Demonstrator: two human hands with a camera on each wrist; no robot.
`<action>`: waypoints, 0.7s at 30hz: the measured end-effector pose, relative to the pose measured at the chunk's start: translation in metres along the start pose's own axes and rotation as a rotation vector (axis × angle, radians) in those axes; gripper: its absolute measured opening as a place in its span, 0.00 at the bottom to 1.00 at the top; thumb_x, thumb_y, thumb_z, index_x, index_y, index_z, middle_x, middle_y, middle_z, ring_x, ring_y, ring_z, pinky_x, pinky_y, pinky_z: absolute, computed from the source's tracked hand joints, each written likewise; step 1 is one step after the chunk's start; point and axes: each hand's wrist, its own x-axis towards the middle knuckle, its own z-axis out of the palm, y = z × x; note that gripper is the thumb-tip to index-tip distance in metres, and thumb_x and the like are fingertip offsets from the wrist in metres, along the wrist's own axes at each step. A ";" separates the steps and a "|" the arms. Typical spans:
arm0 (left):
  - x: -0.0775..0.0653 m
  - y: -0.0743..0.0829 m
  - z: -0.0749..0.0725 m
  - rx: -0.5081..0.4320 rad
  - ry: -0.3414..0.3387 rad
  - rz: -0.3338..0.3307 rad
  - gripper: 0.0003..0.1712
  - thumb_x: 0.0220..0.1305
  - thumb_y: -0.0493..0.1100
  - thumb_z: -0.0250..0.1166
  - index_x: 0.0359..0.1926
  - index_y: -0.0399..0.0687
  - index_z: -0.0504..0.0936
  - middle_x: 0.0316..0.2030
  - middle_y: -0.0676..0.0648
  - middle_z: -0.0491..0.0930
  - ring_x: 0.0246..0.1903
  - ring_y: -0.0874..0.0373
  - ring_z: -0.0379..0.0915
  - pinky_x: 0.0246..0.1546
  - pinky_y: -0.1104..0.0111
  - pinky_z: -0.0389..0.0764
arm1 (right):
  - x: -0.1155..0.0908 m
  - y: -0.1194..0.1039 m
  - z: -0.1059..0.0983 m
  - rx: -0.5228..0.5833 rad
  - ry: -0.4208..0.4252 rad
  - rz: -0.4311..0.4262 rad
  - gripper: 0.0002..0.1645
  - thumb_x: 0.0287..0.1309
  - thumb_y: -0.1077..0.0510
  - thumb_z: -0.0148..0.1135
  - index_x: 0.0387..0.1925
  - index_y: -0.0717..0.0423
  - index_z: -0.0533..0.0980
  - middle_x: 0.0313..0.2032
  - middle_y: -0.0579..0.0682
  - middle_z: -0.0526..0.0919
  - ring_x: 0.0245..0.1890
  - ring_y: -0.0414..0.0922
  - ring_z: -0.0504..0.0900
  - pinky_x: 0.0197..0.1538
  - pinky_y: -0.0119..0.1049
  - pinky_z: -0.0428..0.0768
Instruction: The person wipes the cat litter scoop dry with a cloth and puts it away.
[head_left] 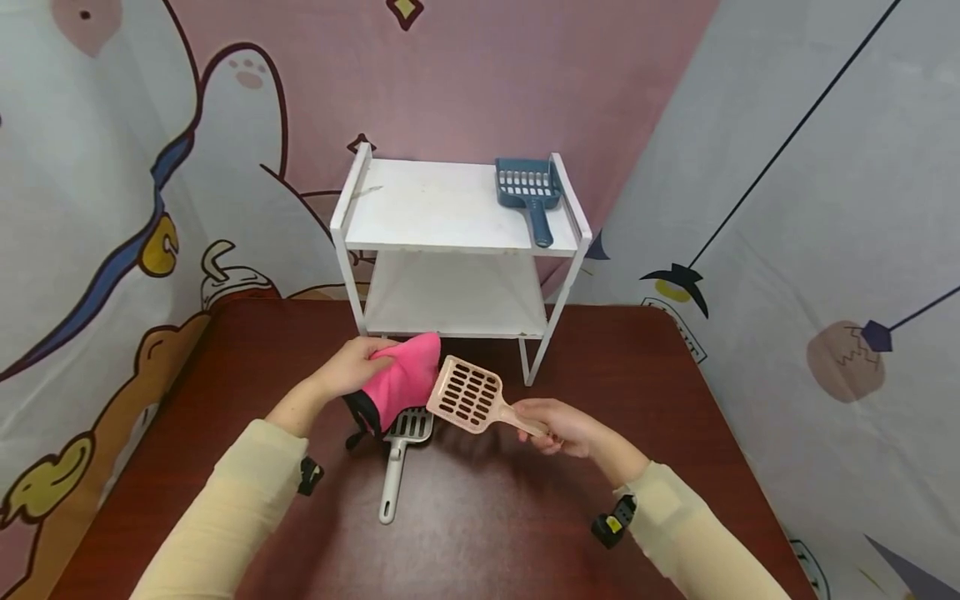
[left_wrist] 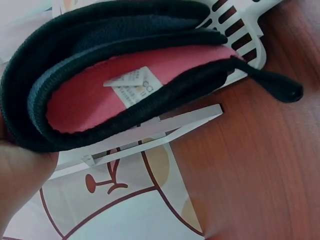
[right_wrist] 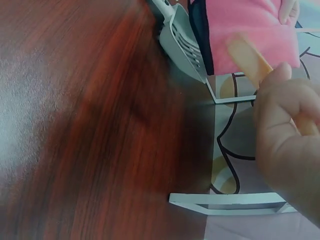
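The person's left hand grips a pink, dark-edged pouch above the desk, a white label inside it. The right hand holds a beige slotted scoop by its handle, beside the pouch. A grey scoop lies on the desk; a blue scoop rests on the white shelf.

white two-tier rack | red-brown table | cartoon-print backdrop behind

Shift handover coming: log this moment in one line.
left hand: holds pink fabric item | right hand: grips beige scoop | grey scoop: on table | blue scoop: on white shelf
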 end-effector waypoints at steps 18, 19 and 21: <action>0.011 0.029 0.018 0.130 -0.210 0.108 0.17 0.67 0.35 0.50 0.53 0.40 0.79 0.48 0.41 0.81 0.24 0.64 0.68 0.39 0.67 0.74 | 0.008 -0.008 0.012 -0.244 0.103 0.017 0.21 0.66 0.57 0.47 0.50 0.70 0.72 0.17 0.44 0.72 0.09 0.33 0.54 0.15 0.25 0.52; 0.010 0.029 0.018 0.125 -0.208 0.107 0.18 0.67 0.35 0.50 0.53 0.39 0.78 0.48 0.41 0.80 0.24 0.63 0.68 0.40 0.66 0.74 | 0.007 -0.008 0.011 -0.240 0.109 0.014 0.21 0.65 0.57 0.47 0.51 0.70 0.72 0.17 0.44 0.72 0.09 0.33 0.54 0.15 0.25 0.52; 0.009 0.027 0.015 0.119 -0.189 0.104 0.18 0.67 0.34 0.50 0.54 0.38 0.78 0.49 0.40 0.80 0.30 0.59 0.74 0.44 0.62 0.75 | 0.006 -0.008 0.008 -0.219 0.117 0.010 0.22 0.65 0.57 0.48 0.52 0.71 0.71 0.17 0.44 0.72 0.09 0.33 0.54 0.15 0.25 0.52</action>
